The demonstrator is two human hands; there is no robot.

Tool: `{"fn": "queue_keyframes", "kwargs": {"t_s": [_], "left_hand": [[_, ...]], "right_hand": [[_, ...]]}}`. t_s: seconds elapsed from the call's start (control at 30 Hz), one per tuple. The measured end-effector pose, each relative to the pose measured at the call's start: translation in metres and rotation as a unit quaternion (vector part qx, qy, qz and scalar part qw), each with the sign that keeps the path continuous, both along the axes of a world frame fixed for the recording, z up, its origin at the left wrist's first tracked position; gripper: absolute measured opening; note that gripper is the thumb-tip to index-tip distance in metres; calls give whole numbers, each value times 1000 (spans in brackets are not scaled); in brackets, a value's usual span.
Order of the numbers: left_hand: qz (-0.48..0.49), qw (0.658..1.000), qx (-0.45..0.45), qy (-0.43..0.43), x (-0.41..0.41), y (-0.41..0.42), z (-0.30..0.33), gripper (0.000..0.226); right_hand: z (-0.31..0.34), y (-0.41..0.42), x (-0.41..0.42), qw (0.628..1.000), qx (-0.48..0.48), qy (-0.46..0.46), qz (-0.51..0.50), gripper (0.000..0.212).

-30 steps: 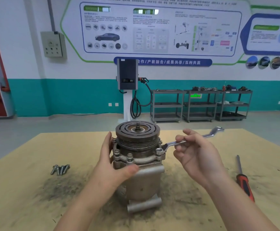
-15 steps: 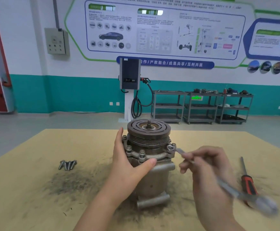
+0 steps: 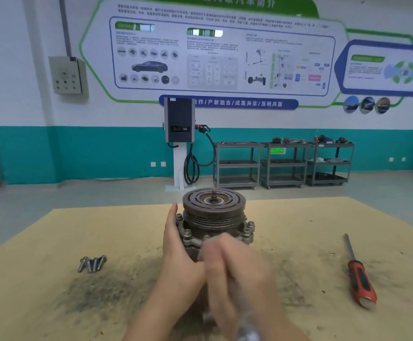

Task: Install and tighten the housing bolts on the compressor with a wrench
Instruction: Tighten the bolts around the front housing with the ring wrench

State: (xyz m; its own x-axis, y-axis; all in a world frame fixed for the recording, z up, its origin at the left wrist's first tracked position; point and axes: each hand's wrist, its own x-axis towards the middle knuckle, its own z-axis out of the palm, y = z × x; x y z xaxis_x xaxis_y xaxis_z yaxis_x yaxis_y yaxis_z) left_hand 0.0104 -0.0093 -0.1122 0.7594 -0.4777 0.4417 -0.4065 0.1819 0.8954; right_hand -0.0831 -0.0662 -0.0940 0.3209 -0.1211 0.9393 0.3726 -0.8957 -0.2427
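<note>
Left of centre, lower half of the frame: four loose bolts [image 3: 92,263] lie side by side on the tan table [image 3: 53,242], at the upper edge of a dark patch of grit [image 3: 97,294].

Centre: the compressor [image 3: 214,217] stands upright on the table, its grooved pulley on top. Bolt heads show around the flange below the pulley.

Your left hand [image 3: 179,247] rests against the left side of the compressor. The fingers point up and look fairly straight, flat against the flange; the thumb is hidden behind the other hand.

Just right of it, your right hand [image 3: 235,267] is in front of the compressor's lower body and heavily motion-blurred. Whether the fingers are curled or open cannot be told. A blurred silvery streak at the bottom edge below it may be the wrench [image 3: 246,328]; the grip on it cannot be made out.

Right side: a screwdriver [image 3: 359,274] with a red and black handle lies on the table, well apart from the compressor, shaft pointing away from you.
</note>
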Motion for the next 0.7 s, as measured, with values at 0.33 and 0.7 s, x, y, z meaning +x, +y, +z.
{"fn": "queue_keyframes", "kwargs": {"t_s": [0.33,0.7], "left_hand": [[27,999,26,-30,6,4,-10,101],[22,999,29,-30,4,5,-6,98]], "right_hand": [[41,-105,17,781,585,-3,219,21],[35,-125,41,759,611,52,219,20]]}}
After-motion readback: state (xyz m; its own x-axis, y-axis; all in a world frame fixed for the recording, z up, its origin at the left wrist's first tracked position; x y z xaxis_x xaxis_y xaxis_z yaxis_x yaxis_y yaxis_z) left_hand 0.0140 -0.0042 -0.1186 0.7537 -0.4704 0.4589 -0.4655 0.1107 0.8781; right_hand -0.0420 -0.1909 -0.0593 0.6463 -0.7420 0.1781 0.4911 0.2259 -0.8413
